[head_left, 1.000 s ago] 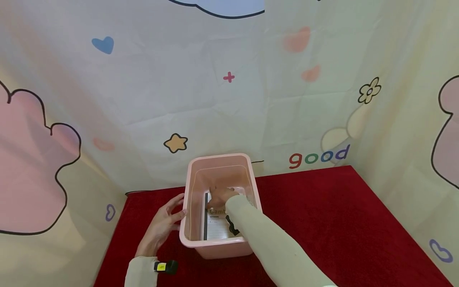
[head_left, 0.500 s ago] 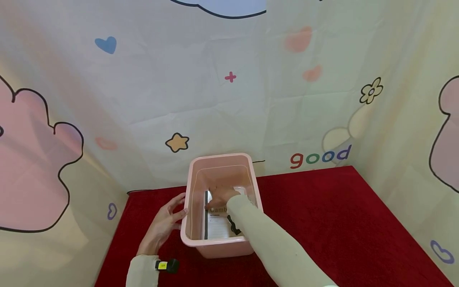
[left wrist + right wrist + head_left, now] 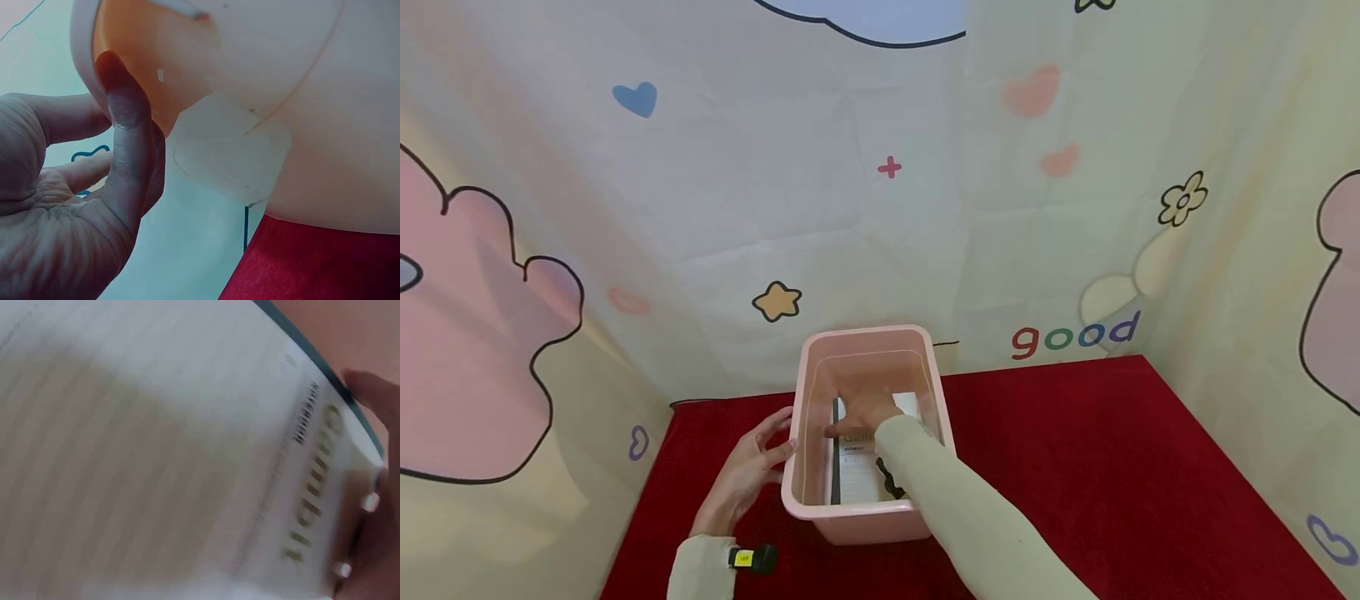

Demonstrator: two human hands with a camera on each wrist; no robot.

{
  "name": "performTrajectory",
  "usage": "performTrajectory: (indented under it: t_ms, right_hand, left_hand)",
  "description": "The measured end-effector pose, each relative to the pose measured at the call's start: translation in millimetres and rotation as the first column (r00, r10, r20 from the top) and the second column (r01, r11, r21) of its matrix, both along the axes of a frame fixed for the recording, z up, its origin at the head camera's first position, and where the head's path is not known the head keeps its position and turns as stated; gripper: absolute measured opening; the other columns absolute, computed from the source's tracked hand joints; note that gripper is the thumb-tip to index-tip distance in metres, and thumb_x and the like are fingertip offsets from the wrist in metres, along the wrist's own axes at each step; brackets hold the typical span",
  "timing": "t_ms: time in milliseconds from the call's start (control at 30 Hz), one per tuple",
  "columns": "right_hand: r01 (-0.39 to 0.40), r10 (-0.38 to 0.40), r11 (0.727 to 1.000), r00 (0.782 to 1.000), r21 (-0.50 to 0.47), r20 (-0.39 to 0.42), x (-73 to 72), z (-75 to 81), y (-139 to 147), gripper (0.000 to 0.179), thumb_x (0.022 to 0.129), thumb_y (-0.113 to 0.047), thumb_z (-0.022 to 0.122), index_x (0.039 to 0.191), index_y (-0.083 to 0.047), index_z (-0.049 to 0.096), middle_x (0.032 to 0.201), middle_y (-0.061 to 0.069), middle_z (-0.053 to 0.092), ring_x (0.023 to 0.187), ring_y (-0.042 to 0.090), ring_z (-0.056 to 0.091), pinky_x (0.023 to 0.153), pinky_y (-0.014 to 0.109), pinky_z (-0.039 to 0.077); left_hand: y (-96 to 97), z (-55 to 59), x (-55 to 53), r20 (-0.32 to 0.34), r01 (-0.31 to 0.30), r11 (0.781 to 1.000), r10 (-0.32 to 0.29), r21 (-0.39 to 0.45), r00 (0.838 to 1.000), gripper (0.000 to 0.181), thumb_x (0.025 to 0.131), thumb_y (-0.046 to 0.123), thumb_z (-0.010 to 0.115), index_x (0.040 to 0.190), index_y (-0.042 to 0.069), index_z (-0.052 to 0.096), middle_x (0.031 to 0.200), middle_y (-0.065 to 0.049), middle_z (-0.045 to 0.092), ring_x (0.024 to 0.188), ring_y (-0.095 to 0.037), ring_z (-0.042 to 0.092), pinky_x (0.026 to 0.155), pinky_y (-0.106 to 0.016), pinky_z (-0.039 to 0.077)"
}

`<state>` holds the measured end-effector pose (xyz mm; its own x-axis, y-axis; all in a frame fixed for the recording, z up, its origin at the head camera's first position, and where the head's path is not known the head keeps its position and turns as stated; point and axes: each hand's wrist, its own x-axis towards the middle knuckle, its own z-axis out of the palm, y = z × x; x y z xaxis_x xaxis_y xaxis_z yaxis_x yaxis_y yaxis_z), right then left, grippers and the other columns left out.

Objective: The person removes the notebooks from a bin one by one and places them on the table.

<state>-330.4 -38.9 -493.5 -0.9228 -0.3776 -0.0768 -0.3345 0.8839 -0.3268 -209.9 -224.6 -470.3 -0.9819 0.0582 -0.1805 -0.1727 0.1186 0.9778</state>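
Observation:
Inside an upright pink plastic bin (image 3: 850, 527) lies a pale notebook (image 3: 857, 482) with a dark spine strip and gold lettering. My right hand (image 3: 867, 410) reaches down into the bin over the notebook's far part, its thumb spread across the spine edge. In the right wrist view the notebook's lined cover (image 3: 175, 462) fills most of the picture, blurred, with the thumb and fingertips at its right end. Around the bin's left side, my left hand (image 3: 747, 473) touches the rim with thumb and fingertips. The left wrist view shows the thumb (image 3: 128, 131) against the bin's wall.
A red cloth (image 3: 1067, 467) covers the table, and the bin stands near its back edge. Behind hangs a pale printed curtain (image 3: 880, 233) with hearts, a star and the word "good". Black devices sit on straps at both wrists.
My right thumb has spread a little left past the notebook's spine, and more of the notebook's far right corner shows. My left hand stays at the rim; the head view has shifted slightly.

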Motion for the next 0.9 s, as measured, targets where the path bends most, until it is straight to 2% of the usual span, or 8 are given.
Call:
performTrajectory:
  t_ms: [133,267,467,733,900]
  right_hand:
    - [0.081,-0.081,0.997,0.992,-0.007,-0.096,-2.7,0.6,0,0.074,0.075,-0.065,0.071,0.135,-0.026,0.055,0.133,-0.002,0.057,0.118,0.022,0.053,0.114,0.052,0.034]
    - [0.093,-0.088,0.995,0.985,0.027,-0.146,-0.6,6.3,-1,0.074,0.077,-0.063,0.069,0.140,-0.028,0.053,0.135,0.001,0.060,0.121,0.027,0.054,0.111,0.053,0.034]
    - [0.071,-0.074,0.997,0.983,-0.024,-0.166,4.1,13.1,-2,0.072,0.079,-0.061,0.068,0.140,-0.026,0.053,0.139,0.001,0.056,0.124,0.026,0.051,0.113,0.056,0.032]
    - [0.038,-0.041,0.999,0.976,-0.018,-0.214,6.6,30.4,-2,0.064,0.084,-0.063,0.060,0.136,-0.027,0.057,0.128,0.000,0.065,0.114,0.026,0.058,0.103,0.054,0.040]
    - [0.007,-0.020,0.999,0.963,-0.050,-0.268,7.0,47.3,-2,0.059,0.085,-0.061,0.059,0.134,-0.028,0.059,0.138,0.000,0.058,0.125,0.026,0.052,0.107,0.057,0.038]
  left_hand:
    - [-0.2,0.0,-0.5,-0.007,0.003,1.000,-0.003,0.005,1.000,0.059,0.094,0.013,0.065,0.147,0.023,0.041,0.148,-0.012,0.042,0.113,-0.037,0.061,0.078,-0.047,0.061]
    - [-0.8,-0.7,-0.4,-0.005,-0.003,1.000,0.003,0.013,1.000,0.059,0.094,0.012,0.064,0.147,0.022,0.041,0.148,-0.012,0.043,0.114,-0.039,0.060,0.077,-0.047,0.061]
    - [-0.8,-2.5,-0.8,-0.020,0.009,1.000,-0.009,0.026,1.000,0.060,0.094,0.013,0.065,0.149,0.020,0.039,0.149,-0.015,0.042,0.119,-0.045,0.057,0.077,-0.046,0.061]
    - [-1.4,-3.2,-0.2,-0.014,-0.003,1.000,0.004,0.030,1.000,0.060,0.094,0.014,0.066,0.148,0.022,0.041,0.149,-0.012,0.043,0.115,-0.039,0.060,0.077,-0.047,0.061]
    - [-0.5,-3.6,-0.3,-0.015,-0.010,1.000,0.010,0.022,1.000,0.060,0.094,0.015,0.066,0.148,0.021,0.041,0.150,-0.013,0.042,0.116,-0.038,0.060,0.079,-0.048,0.060]
